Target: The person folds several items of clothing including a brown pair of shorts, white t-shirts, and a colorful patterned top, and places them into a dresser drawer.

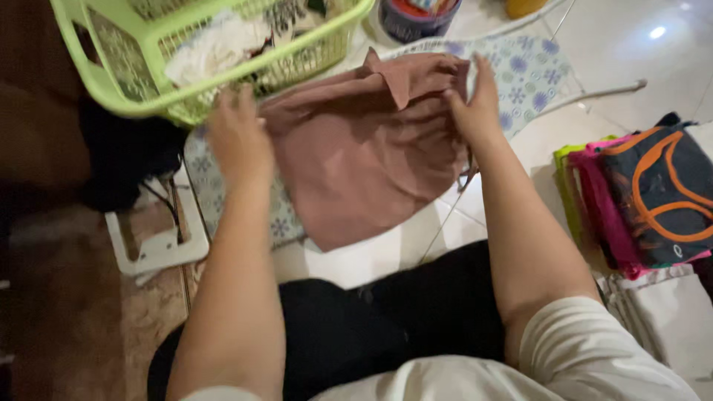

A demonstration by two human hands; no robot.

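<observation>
Nearest the camera lies the person's lap in black cloth (pixel 386 327), with a white sleeve (pixel 594 349) at the right arm. Both forearms reach forward, well apart. The left hand (pixel 238 137) presses down on the left edge of a dusty-pink soft fabric garment (pixel 364 156), its fingers closed over the cloth; the right hand (pixel 475 104) pinches the garment's right upper edge. The garment lies spread between the hands on a low ironing board with a blue floral cover (pixel 527 74), its long axis running from the far edge back toward the lap, and neither hand is clearly nearer. To the right, on the white tiled floor (pixel 631 44), sits a stack of folded clothes in dark blue, orange, pink and green (pixel 639 200). Farther off, at the left, stands a lime-green plastic laundry basket (pixel 134 96) holding crumpled clothes.
</observation>
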